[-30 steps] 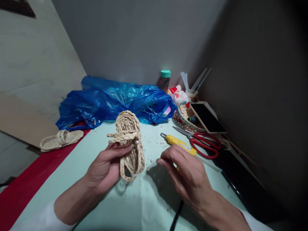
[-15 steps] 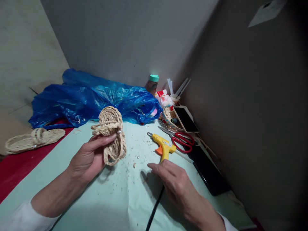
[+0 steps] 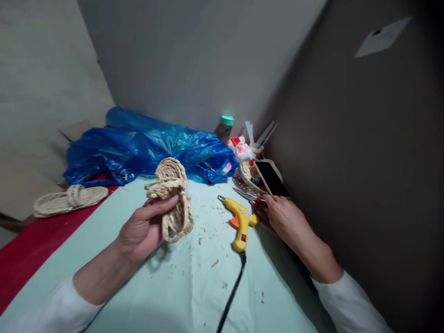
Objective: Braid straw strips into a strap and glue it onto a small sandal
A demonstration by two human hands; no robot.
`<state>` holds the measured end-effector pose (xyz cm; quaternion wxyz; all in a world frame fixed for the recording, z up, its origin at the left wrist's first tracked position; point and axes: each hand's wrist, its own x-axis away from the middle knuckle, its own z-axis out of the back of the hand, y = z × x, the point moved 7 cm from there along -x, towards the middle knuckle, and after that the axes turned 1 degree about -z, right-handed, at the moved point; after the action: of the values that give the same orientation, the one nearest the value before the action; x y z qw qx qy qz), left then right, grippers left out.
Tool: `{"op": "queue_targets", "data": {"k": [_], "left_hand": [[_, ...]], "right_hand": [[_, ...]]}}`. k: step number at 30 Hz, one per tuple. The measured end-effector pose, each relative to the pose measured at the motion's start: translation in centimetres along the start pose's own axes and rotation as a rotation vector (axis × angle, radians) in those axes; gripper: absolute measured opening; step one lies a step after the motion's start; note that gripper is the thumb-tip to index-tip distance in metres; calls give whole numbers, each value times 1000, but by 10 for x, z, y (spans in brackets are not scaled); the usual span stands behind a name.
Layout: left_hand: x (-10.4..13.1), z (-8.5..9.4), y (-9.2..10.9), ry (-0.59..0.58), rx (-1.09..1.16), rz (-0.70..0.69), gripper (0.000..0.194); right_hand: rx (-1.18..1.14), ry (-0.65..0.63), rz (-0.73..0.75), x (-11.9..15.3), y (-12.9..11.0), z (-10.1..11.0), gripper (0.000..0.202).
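Note:
My left hand is closed round a woven straw sandal, held upright with the thumb across its front near a small pearl-like bead. My right hand lies over the red handles of the scissors; its fingertips are partly hidden, so its grip on them is unclear. The yellow glue gun rests on the pale green sheet between my hands, its nozzle pointing up and left. Another woven sandal lies at the far left on red cloth.
Behind the sandal is a crumpled blue plastic bag. A phone, a small basket and a green-lidded jar stand near the walls. A black cord runs to the front edge.
My right hand has left the glue gun's handle and moved up and right onto the scissors. The view has shifted slightly; my left hand still holds the sandal.

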<state>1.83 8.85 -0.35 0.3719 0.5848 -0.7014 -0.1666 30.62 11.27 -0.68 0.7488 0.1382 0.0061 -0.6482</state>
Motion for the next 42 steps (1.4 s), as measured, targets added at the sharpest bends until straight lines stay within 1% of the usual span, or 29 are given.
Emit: {"op": "queue_targets", "data": {"k": [2,5,7,9,12,13,15,17,19,22,23,25,29,31,35,39,42], "left_hand": [[-1,0,3,-15,13,-17,24],[-2,1,6,-31,53,-33,25],[-2,1,7,-42,85,-36,25],[-2,1,7,-55,94,-32,23],[-3,0,5,-80,96,-16,22],[-3,0,4,-85,105,-11,22],[-3,1,3,-85,122,-18,23],[-4,2,3,-91,124,-37,24],[-4,2,3,-109,118,-45,25],[-4,3,2,-106,125,-29,27],[-4,4,2,-100,125,-28,28],[-3,3,2,-111,119,-24,31],[1,-3,-2,-232,97,0,32],[4,-5,-4,-278,89,8,31],[7,-4,-5,-287,88,-1,33],[9,-8,-7,-356,79,19,30],[8,-8,-8,-363,68,19,30]], "right_hand": [[7,-12,9,-7,0,-13,20],[-19,-19,47,-11,0,-27,17],[-48,-23,50,-12,5,-32,17],[-122,-20,18,-12,13,-31,23],[-338,34,-28,-9,22,-15,34],[-417,66,-30,-6,21,-6,36],[-580,111,-4,1,13,14,43],[-745,175,30,11,-2,35,45],[-871,219,117,20,-26,53,42],[-904,280,333,35,-67,75,41],[-907,300,379,39,-77,79,43],[-913,328,434,45,-92,84,45],[-910,335,447,50,-105,84,45],[-888,340,455,52,-107,83,48],[-849,353,461,53,-106,81,53],[-858,372,452,54,-106,81,51],[-887,383,434,54,-106,81,50]]}}
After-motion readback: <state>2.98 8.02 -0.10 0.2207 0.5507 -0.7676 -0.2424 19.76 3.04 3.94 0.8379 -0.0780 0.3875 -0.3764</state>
